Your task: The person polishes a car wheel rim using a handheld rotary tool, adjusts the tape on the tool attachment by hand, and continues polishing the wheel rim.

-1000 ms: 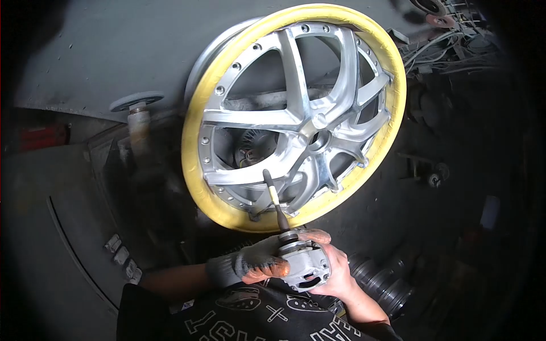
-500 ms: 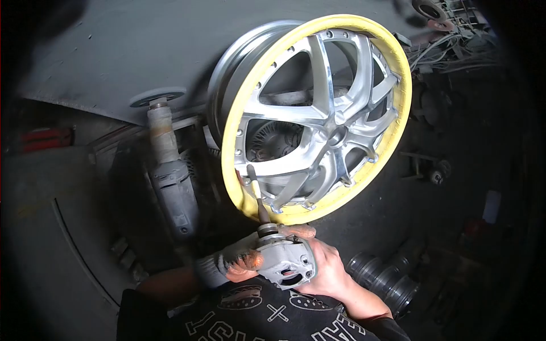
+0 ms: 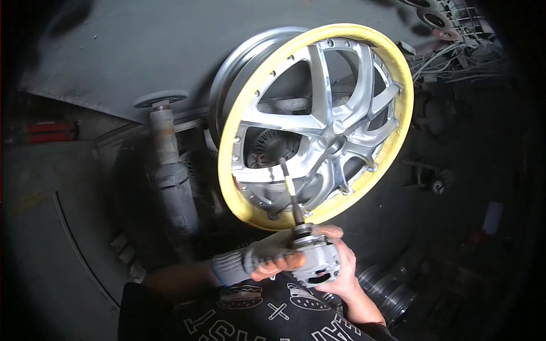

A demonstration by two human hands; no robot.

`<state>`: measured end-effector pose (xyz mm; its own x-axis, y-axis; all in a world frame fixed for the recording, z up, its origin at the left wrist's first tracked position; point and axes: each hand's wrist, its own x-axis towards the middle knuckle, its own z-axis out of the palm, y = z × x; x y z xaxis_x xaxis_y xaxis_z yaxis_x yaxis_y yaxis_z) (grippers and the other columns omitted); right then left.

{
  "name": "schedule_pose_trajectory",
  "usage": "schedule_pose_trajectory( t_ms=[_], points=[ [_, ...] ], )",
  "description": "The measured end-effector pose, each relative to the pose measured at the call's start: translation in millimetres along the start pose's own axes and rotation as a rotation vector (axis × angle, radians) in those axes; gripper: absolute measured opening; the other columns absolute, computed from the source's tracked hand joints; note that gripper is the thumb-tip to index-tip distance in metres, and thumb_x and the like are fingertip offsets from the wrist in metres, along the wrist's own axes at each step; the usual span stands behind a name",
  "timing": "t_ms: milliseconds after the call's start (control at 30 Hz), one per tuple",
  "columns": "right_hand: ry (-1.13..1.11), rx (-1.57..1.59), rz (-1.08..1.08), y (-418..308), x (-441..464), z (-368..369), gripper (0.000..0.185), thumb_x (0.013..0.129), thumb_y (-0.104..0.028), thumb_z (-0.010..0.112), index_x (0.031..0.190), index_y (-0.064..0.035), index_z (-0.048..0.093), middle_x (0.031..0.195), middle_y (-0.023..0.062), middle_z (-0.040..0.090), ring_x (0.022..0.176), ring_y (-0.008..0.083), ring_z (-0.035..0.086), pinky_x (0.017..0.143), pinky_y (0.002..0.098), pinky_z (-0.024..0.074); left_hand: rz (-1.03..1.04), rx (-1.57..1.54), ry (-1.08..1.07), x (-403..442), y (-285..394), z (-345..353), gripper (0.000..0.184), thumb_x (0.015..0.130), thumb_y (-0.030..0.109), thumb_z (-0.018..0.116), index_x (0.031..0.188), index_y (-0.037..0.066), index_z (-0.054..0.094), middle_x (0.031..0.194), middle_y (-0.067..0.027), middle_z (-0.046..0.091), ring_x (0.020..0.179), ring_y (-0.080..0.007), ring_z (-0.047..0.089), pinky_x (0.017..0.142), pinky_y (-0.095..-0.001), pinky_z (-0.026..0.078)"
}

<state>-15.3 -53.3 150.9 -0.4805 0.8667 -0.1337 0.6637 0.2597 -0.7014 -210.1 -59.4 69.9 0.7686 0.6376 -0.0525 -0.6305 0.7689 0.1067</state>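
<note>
A grey power grinder (image 3: 317, 262) with a long, thin shaft (image 3: 291, 190) is held in front of my chest, its tip pointing away from me. My left hand (image 3: 267, 258), in a grey and orange glove, is closed around the grinder's neck. Bare, my right hand (image 3: 346, 273) grips the right side of its body. Beyond them a silver alloy wheel (image 3: 321, 122) with a yellow-covered lip (image 3: 406, 116) stands tilted. The shaft's tip overlaps the lower left spoke; whether it touches the metal I cannot tell.
Left of the wheel stands another grinder (image 3: 173, 182) with a round disc (image 3: 161, 98) on top. A grey panel (image 3: 142, 51) lies behind. Cables (image 3: 449, 62) tangle at the upper right. Dark stacked round parts (image 3: 392, 292) sit low on the right.
Both hands and the grinder have shifted to the right. The shaft's tip has moved from near the yellow lip inward across the lower left spoke. The wheel sits slightly lower in view.
</note>
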Motion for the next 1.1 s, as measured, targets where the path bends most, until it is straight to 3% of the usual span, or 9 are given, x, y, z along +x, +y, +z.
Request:
schedule_pose_trajectory(
  t_ms=[200,267,367,467,700,833,933,967,1100],
  points=[
    [0.018,0.019,0.193,45,-11,-38,0.083,0.051,-0.017,0.087,0.124,0.005,0.053,0.108,0.0192,0.067,0.099,0.0343,0.069,0.089,0.039,0.0529,0.101,0.037,-0.06,73,0,13,0.078,0.084,0.047,0.073,0.142,0.002,0.044,0.13,-0.0066,0.055,0.123,-0.0154,0.049,0.106,-0.0329,0.037],
    [0.069,0.088,0.204,56,-1,-43,0.074,0.049,-0.017,0.088,0.113,0.0029,0.058,0.102,0.0121,0.068,0.088,0.0203,0.068,0.083,0.0334,0.053,0.103,0.038,-0.018,86,1,17,0.079,0.083,0.048,0.074,0.141,0.003,0.045,0.13,-0.0062,0.055,0.123,-0.0153,0.049,0.106,-0.0329,0.037],
    [0.033,0.105,0.188,73,4,-51,0.075,0.049,-0.018,0.089,0.114,0.003,0.058,0.102,0.0116,0.068,0.088,0.0188,0.068,0.083,0.0334,0.0533,0.138,0.02,0.063,97,-1,18,0.078,0.082,0.047,0.075,0.14,0.003,0.046,0.129,-0.0052,0.055,0.122,-0.015,0.05,0.106,-0.0334,0.038],
    [-0.07,0.129,0.212,81,7,-57,0.076,0.054,-0.018,0.089,0.12,0.0027,0.055,0.113,0.0179,0.067,0.103,0.0313,0.069,0.091,0.0375,0.0525,0.127,-0.023,0.121,101,-3,21,0.077,0.082,0.045,0.076,0.139,0.003,0.046,0.128,-0.0048,0.055,0.121,-0.0151,0.051,0.104,-0.0335,0.039],
    [-0.16,0.177,0.138,67,7,-50,0.077,0.055,-0.014,0.086,0.122,0.0011,0.051,0.124,0.0201,0.062,0.111,0.0361,0.064,0.094,0.0402,0.0513,0.07,-0.012,0.101,82,-16,7,0.103,0.07,0.051,0.084,0.146,0.0,0.037,0.139,-0.0079,0.049,0.129,-0.0164,0.046,0.109,-0.0356,0.035],
    [-0.127,0.113,0.086,64,-9,-35,0.087,0.049,-0.024,0.088,0.123,0.0056,0.053,0.112,0.0183,0.067,0.1,0.0309,0.068,0.093,0.0382,0.0504,0.079,-0.06,0.027,59,-15,12,0.084,0.08,0.04,0.077,0.145,0.001,0.041,0.14,-0.0098,0.048,0.129,-0.0185,0.044,0.109,-0.0353,0.033],
    [-0.118,0.105,0.066,51,-16,-24,0.089,0.049,-0.026,0.09,0.124,0.006,0.053,0.114,0.0189,0.066,0.102,0.032,0.068,0.094,0.0393,0.0498,0.076,-0.001,0.016,47,-27,0,0.083,0.08,0.04,0.077,0.144,0.001,0.041,0.142,-0.0102,0.046,0.13,-0.0191,0.043,0.11,-0.0353,0.033],
    [-0.123,0.11,0.078,47,-18,-21,0.09,0.049,-0.027,0.09,0.124,0.0061,0.053,0.114,0.0192,0.066,0.103,0.032,0.067,0.094,0.0393,0.0497,-0.048,-0.075,0.086,39,-4,21,0.109,0.067,0.053,0.085,0.146,-0.002,0.035,0.137,-0.0094,0.049,0.126,-0.0161,0.046,0.107,-0.0347,0.036],
    [-0.131,0.126,0.074,30,-14,-9,0.09,0.05,-0.029,0.091,0.123,0.0061,0.052,0.114,0.0199,0.066,0.104,0.0326,0.067,0.094,0.0395,0.0498,0.021,-0.047,0.049,21,-13,7,0.1,0.073,0.048,0.083,0.146,-0.002,0.037,0.141,-0.0111,0.047,0.129,-0.0183,0.044,0.109,-0.0356,0.034]
  ],
)
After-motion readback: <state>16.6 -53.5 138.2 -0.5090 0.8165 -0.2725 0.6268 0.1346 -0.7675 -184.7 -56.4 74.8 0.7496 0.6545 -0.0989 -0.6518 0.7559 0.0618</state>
